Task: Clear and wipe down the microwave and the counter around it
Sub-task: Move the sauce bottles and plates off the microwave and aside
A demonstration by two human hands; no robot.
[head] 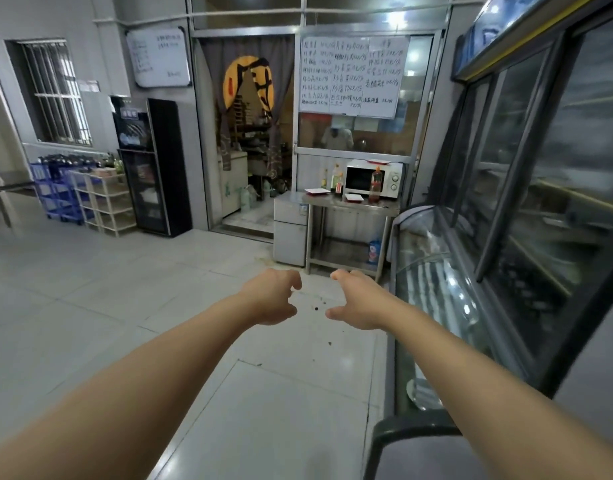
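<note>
Head view: both bare arms are stretched forward above the tiled floor [90,289], the left hand [272,296] and right hand [357,301] loosely curled, fingers relaxed and holding nothing. Far ahead, well apart from the hands, a white microwave [389,178] is seen on a steel counter [384,205]. A red-capped bottle [376,185] stands before its door, plates [354,197] lie in front, and more bottles [336,180] are grouped at its left.
</note>
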